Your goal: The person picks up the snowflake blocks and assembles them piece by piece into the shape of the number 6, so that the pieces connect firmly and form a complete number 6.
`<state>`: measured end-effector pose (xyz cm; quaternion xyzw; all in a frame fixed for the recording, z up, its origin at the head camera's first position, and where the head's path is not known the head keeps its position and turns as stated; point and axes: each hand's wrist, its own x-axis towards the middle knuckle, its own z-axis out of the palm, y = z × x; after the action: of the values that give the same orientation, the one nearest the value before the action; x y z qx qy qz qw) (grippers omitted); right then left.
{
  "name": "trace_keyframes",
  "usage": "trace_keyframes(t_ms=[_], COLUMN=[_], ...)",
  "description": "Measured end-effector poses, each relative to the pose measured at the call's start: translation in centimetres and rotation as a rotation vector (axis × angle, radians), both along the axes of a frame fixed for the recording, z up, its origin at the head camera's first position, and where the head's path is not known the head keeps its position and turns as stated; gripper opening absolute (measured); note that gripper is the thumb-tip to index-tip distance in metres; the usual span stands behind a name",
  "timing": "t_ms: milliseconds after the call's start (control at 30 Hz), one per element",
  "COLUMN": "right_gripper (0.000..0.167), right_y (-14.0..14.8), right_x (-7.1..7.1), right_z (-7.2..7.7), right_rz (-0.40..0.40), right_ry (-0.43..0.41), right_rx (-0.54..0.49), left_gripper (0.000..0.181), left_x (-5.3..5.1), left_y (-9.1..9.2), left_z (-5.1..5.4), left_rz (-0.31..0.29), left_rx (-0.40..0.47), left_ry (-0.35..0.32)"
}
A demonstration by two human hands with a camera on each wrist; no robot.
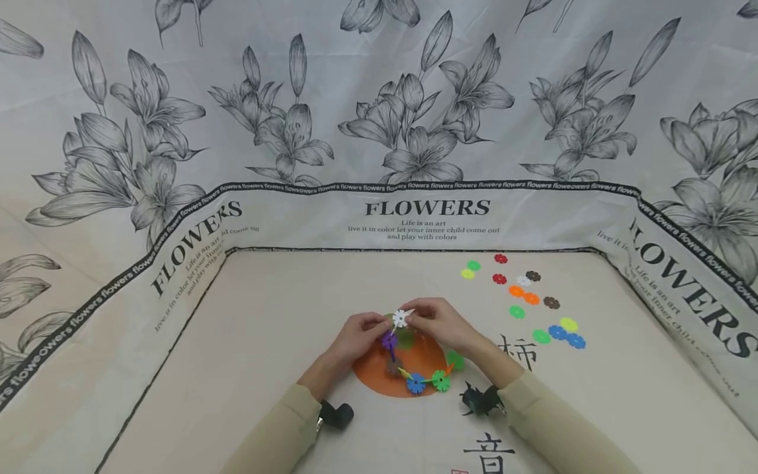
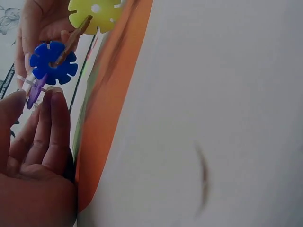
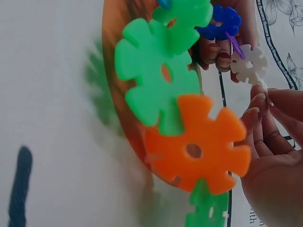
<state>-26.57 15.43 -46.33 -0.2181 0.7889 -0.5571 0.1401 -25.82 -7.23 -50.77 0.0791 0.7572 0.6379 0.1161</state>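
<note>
A chain of notched plastic snowflake discs hangs in a loop between and below both hands. My left hand (image 1: 355,339) pinches the chain near its purple disc (image 2: 37,90) and a blue disc (image 2: 54,61). My right hand (image 1: 444,322) pinches a white piece edge-on between thumb and finger, touching the white disc (image 3: 249,64) beside the purple one. Along the loop are a yellow disc (image 2: 94,16), a brown disc (image 1: 393,367), a blue disc, a green disc (image 1: 441,380) and an orange disc (image 3: 196,146). Fingers partly hide where the white pieces meet.
An orange round sheet (image 1: 373,382) lies under the chain. Loose discs in several colours, among them a red disc (image 1: 500,259), a brown disc (image 1: 551,303) and a blue disc (image 1: 576,341), lie flat at the right. Printed cloth walls (image 1: 426,224) border the table.
</note>
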Motion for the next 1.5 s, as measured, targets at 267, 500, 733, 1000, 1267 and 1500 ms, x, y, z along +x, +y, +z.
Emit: trace_keyframes(t_ms=[267, 500, 733, 1000, 1267, 1500], right_gripper=[0.028, 0.029, 0.035, 0.031, 0.034, 0.043], right_y=[-0.4, -0.1, 3.4, 10.3, 15.9, 18.4], right_x=[0.2, 0.1, -0.1, -0.1, -0.4, -0.9], right_z=[0.1, 0.0, 1.1, 1.7, 1.0, 0.2], right_rz=[0.038, 0.041, -0.095, -0.346, -0.49, -0.486], right_ry=[0.001, 0.022, 0.058, 0.2, 0.254, 0.174], right_rx=[-0.003, 0.034, 0.122, 0.39, 0.578, 0.63], left_gripper=[0.028, 0.026, 0.025, 0.025, 0.027, 0.026], left_x=[0.0, 0.0, 0.2, 0.0, -0.1, 0.0], left_y=[0.0, 0.1, 0.1, 0.0, 0.0, 0.0], left_z=[-0.1, -0.2, 0.0, -0.1, -0.1, -0.1], left_rz=[-0.007, -0.026, -0.034, -0.02, -0.03, -0.026], left_rx=[-0.022, -0.01, -0.006, -0.032, -0.031, -0.032], left_ry=[0.038, 0.061, 0.067, 0.023, 0.004, 0.0])
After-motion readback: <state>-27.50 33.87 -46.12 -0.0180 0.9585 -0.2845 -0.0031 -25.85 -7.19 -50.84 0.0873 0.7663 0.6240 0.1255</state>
